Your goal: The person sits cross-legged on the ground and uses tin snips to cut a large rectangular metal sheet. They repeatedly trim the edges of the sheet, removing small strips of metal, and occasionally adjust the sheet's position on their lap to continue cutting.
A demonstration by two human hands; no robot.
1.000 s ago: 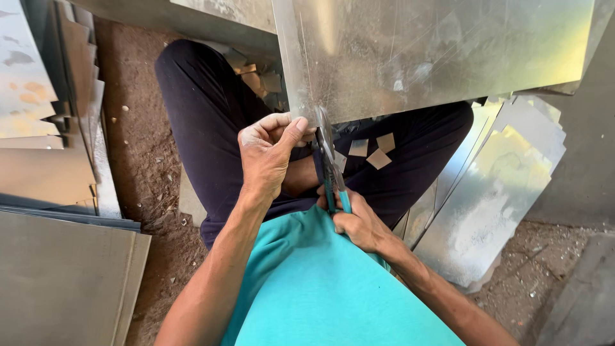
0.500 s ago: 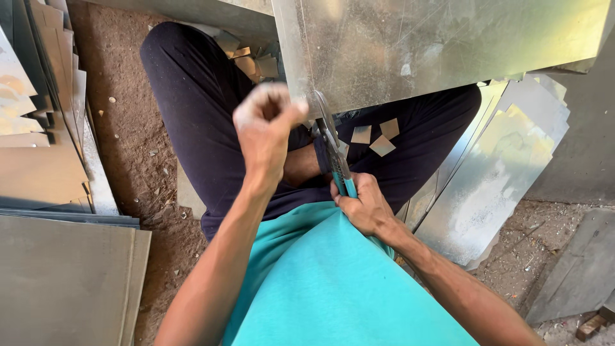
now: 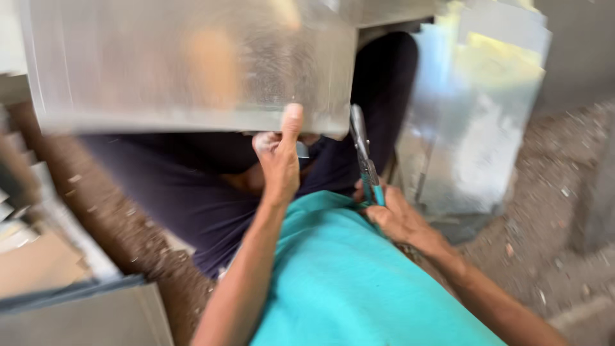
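At centre frame: left hand, closed on the lower edge of a galvanised metal sheet, thumb pressed up against its face. Sheet spans 9 to 12 o'clock, blurred. Right hand, at 4 o'clock of the left, gripped around the teal handles of tin snips; blades point to 12 o'clock, just beside the sheet's right edge. Further metal sheets lean at 2 o'clock. Stacked sheets at 8 o'clock on dirt ground.
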